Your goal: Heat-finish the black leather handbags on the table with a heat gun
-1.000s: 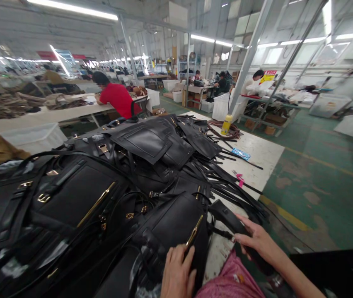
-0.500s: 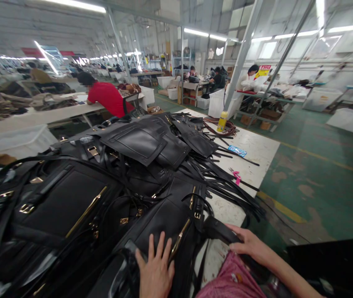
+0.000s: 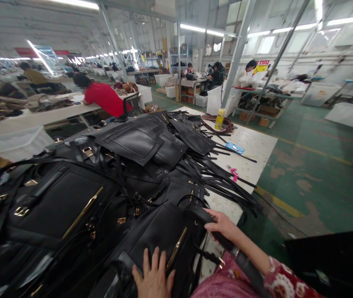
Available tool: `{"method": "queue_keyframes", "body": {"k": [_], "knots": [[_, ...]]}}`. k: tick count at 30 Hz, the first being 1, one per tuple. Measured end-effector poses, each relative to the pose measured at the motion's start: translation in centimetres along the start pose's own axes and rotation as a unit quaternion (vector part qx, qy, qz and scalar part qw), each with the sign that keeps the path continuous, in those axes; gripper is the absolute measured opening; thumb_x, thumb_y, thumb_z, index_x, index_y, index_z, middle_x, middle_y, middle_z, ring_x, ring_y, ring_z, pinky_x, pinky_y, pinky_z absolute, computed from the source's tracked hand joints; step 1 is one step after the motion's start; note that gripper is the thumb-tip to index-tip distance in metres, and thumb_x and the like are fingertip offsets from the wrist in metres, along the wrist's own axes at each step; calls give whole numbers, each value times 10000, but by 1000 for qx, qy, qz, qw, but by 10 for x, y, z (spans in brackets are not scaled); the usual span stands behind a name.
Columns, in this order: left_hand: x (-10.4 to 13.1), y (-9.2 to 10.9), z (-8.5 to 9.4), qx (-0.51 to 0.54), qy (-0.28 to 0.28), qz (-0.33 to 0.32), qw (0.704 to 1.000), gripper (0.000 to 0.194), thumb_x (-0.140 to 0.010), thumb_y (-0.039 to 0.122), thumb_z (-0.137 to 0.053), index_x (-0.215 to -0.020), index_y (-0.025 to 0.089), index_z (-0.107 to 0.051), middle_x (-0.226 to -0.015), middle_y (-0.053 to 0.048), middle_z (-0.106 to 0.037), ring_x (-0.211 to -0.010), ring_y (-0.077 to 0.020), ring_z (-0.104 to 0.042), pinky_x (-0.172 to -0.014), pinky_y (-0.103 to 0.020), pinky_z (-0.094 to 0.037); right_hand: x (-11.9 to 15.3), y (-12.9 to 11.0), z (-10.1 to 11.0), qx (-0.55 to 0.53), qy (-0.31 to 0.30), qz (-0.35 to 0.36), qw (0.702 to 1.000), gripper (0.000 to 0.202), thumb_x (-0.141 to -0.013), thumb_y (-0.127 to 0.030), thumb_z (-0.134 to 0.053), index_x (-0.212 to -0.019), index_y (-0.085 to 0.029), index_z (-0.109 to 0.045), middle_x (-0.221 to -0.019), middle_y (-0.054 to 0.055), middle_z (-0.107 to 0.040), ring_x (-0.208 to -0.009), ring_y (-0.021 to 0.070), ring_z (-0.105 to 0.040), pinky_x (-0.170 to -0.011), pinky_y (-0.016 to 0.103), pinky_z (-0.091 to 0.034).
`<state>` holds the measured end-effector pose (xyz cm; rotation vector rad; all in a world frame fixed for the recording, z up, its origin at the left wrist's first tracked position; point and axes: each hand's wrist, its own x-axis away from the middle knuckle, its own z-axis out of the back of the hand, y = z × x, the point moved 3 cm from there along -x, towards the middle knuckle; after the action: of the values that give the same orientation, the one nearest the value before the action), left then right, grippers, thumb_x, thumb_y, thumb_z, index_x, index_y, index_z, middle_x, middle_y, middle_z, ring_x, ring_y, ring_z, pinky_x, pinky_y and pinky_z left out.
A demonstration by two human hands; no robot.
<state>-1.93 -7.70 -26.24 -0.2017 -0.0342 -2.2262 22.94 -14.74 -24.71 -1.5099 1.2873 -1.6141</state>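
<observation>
My left hand (image 3: 155,275) lies spread on the front of a black leather bag (image 3: 148,231), beside its gold zip (image 3: 177,248). Fingers of my right hand (image 3: 221,225) are wrapped round a long black tube-shaped tool (image 3: 238,254). Its far end reaches over the bag's right side; the tool's exact kind is unclear. More black bags with gold buckles and zips, such as one bag (image 3: 67,198) at the left, are heaped around my left hand. Flat black leather panels (image 3: 129,138) lie on top of the heap further back.
On the white table (image 3: 257,145) are black straps (image 3: 223,182), pink-handled pliers (image 3: 233,174), a blue-and-white packet (image 3: 235,147), a yellow bottle (image 3: 219,118) and coiled brown straps (image 3: 206,122). A black box (image 3: 334,260) stands at lower right. A person in red (image 3: 106,97) sits beyond.
My right hand has moved left and forward with the black tube, bringing its end over the bag. My left hand has slid slightly down, still flat on the bag.
</observation>
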Motion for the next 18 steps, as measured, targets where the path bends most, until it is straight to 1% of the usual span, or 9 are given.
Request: {"method": "queue_keyframes", "body": {"k": [3,5,7,8,11,13,15,16,18], "knots": [[-16,4,7,9,21,9,1000,370,-760,310,-385,-1062,185,-560,-1190,-106,-492,-1223,-331,-217,-928,-591,-124,19,-3,17,11,11,2,1000,680,-647,-300,-607,-1267,-189,-353,-575,-45,-560,-392,108,-481,-362,197,-400],[-28,3,13,22,25,14,999,340,-768,327,-383,-1002,177,-579,-1120,-109,-518,-1182,-316,-276,-923,-548,-173,35,2,19,22,-5,9,1000,635,-608,-281,-639,-1205,-172,-452,-656,-17,-600,-497,135,-531,-442,214,-436],[-39,1,20,42,20,21,999,314,-775,335,-382,-961,182,-583,-1041,-98,-539,-1110,-295,-349,-903,-493,-226,43,13,14,33,-22,12,999,589,-568,-270,-662,-1133,-169,-531,-753,-1,-620,-613,160,-557,-534,226,-456],[-42,-1,23,51,17,22,998,298,-773,331,-389,-953,189,-579,-1010,-89,-544,-1077,-284,-373,-891,-472,-243,43,19,9,37,-29,8,999,580,-557,-273,-664,-1115,-171,-547,-766,-2,-622,-629,164,-559,-549,228,-456],[-46,-4,31,67,16,8,998,271,-731,275,-451,-974,214,-556,-989,-67,-540,-1043,-267,-388,-877,-438,-255,29,30,-6,32,-28,-16,999,626,-568,-300,-650,-1163,-175,-501,-704,-10,-617,-512,136,-534,-461,217,-433],[-48,-8,35,83,17,-17,996,249,-710,256,-470,-940,220,-559,-958,-53,-542,-1015,-248,-409,-863,-406,-275,14,24,-9,26,1,-16,1000,681,-594,-316,-636,-1226,-171,-425,-652,-15,-604,-427,112,-497,-399,208,-404],[-55,-19,42,116,29,-23,993,224,-737,283,-436,-910,213,-560,-922,-48,-542,-947,-217,-453,-837,-368,-305,2,7,-8,21,32,5,999,717,-616,-326,-628,-1264,-170,-363,-644,-15,-596,-390,100,-473,-368,204,-391],[-62,-27,46,132,46,-4,990,249,-757,308,-407,-932,207,-551,-940,-57,-538,-934,-212,-465,-835,-363,-311,-1,-3,-6,19,40,17,999,725,-622,-331,-627,-1272,-173,-348,-651,-14,-592,-384,97,-467,-359,205,-391],[-81,-48,53,172,59,79,980,352,-787,371,-342,-1026,177,-511,-1030,-102,-517,-966,-233,-467,-847,-386,-306,-4,-21,-2,20,33,39,998,723,-627,-335,-631,-1273,-188,-342,-663,-14,-585,-388,95,-465,-350,205,-396]]}}
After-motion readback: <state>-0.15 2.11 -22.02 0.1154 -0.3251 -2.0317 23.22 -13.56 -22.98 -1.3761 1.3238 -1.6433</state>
